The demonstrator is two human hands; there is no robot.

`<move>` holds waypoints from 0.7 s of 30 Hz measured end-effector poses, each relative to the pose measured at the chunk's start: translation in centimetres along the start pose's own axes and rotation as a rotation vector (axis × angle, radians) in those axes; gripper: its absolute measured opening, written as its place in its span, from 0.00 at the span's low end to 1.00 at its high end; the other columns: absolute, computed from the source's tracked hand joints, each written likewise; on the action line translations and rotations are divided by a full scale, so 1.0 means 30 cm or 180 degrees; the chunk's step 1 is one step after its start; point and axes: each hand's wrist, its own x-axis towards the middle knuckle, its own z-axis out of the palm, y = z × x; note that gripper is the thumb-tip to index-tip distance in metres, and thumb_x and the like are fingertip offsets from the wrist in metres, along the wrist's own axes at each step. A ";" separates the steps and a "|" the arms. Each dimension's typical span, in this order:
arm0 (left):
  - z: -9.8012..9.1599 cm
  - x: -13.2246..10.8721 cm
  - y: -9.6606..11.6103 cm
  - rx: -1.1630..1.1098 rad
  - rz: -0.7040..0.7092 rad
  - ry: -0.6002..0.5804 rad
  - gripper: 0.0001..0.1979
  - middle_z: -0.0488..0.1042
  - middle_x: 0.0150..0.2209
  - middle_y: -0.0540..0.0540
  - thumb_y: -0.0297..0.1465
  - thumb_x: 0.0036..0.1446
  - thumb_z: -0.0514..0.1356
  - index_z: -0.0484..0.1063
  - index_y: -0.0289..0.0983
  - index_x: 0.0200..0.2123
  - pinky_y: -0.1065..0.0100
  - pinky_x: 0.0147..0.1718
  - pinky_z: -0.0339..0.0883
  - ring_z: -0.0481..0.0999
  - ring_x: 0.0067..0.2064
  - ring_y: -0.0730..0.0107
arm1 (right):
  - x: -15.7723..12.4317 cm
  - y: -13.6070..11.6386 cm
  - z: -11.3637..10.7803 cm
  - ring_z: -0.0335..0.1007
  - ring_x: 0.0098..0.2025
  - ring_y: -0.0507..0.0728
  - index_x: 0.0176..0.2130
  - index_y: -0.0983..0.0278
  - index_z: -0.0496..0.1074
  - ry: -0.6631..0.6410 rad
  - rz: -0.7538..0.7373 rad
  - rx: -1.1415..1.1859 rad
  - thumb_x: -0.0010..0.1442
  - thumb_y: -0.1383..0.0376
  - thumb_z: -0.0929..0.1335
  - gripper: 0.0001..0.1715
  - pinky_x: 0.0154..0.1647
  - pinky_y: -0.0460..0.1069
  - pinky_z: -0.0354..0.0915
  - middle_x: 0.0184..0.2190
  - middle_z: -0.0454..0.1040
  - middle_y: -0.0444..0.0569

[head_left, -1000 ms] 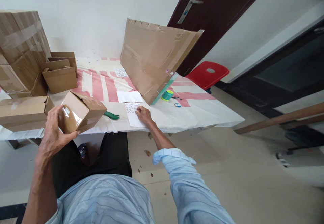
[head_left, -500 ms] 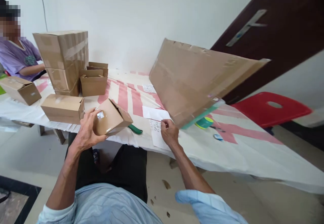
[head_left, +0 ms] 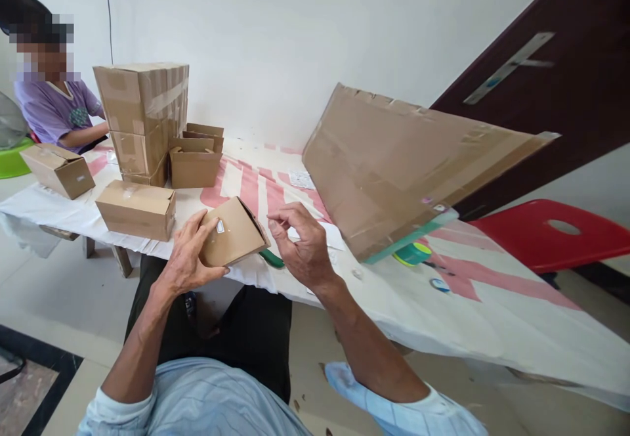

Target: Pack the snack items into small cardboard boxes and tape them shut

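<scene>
A small cardboard box (head_left: pixel 231 232) with a small white label (head_left: pixel 220 226) on its end is tilted at the table's near edge. My left hand (head_left: pixel 189 259) grips that box from the left, thumb below and fingers on top. Just right of the box, my right hand (head_left: pixel 305 245) is raised with its thumb and forefinger brought together. Whatever may be between those fingertips is too small to make out. White paper (head_left: pixel 335 236) lies partly hidden behind my right hand. A green object (head_left: pixel 272 259) shows between the box and that hand.
Closed boxes (head_left: pixel 135 209) and a taped stack (head_left: pixel 142 114) stand on the left, with open boxes (head_left: pixel 197 167) beside them. A large cardboard sheet (head_left: pixel 408 167) leans at the right. Beyond are a tape roll (head_left: pixel 412 253), a red chair (head_left: pixel 556 232) and a seated person (head_left: pixel 62 111).
My right hand has lifted off the paper sheets and moved left, close to the box. My left hand still holds the box, now turned slightly. The camera view has shifted left.
</scene>
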 end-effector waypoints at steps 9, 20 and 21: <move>-0.003 -0.013 -0.014 -0.0148 -0.0047 0.0034 0.50 0.54 0.78 0.35 0.34 0.46 0.79 0.65 0.49 0.72 0.37 0.71 0.56 0.57 0.77 0.34 | -0.023 0.005 0.034 0.75 0.41 0.59 0.44 0.58 0.75 -0.0343 0.0174 0.0184 0.75 0.61 0.66 0.08 0.40 0.54 0.77 0.40 0.77 0.50; -0.054 -0.013 -0.006 -0.0080 -0.0388 0.0004 0.45 0.60 0.74 0.31 0.42 0.50 0.77 0.62 0.45 0.67 0.35 0.67 0.57 0.59 0.76 0.32 | -0.091 -0.008 0.064 0.79 0.50 0.59 0.48 0.58 0.75 -0.0711 -0.0008 0.0514 0.75 0.66 0.65 0.08 0.49 0.55 0.77 0.47 0.80 0.52; -0.055 -0.014 -0.012 -0.0077 -0.0432 0.0054 0.45 0.60 0.73 0.31 0.43 0.50 0.77 0.62 0.45 0.67 0.35 0.68 0.57 0.59 0.76 0.32 | -0.104 -0.004 0.064 0.79 0.51 0.59 0.48 0.58 0.75 -0.0724 -0.0017 0.0511 0.75 0.66 0.66 0.08 0.51 0.56 0.77 0.48 0.80 0.52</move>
